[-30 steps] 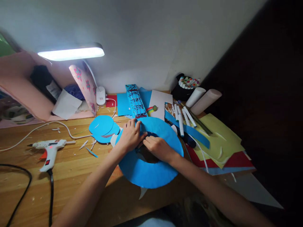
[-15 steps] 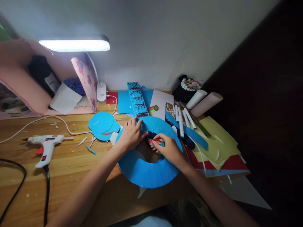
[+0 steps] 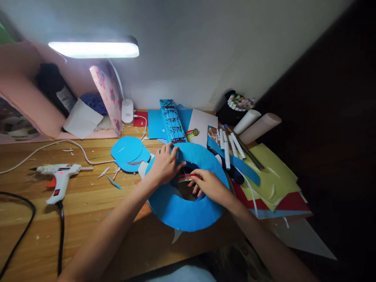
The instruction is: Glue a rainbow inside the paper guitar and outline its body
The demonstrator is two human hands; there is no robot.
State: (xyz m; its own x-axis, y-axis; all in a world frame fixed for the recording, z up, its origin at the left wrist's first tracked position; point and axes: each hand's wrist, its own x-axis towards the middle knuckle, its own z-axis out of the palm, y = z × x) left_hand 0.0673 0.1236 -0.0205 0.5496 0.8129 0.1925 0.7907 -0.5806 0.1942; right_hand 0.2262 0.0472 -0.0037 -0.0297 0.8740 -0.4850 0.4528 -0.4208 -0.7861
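A wide blue paper ring lies near the table's front edge, its hole in the middle. My left hand is closed on the ring's upper left part, fingers over the top and thumb at the inner edge. Inside the hole, my right hand pinches a small rainbow-striped paper piece between thumb and fingers. A thin string-like line runs from near the left thumb to that piece. Beyond the ring lies a long blue decorated strip beside another little rainbow cut-out.
On the left rests a glue gun with a black cord. Blue paper discs, scraps, and a white cable lie nearby. To the right are white markers, yellow sheets and two paper rolls. A lamp shines above.
My right hand has tilted the rainbow piece so its stripes show and point left. The left hand keeps its hold on the ring. The whole view has shifted slightly.
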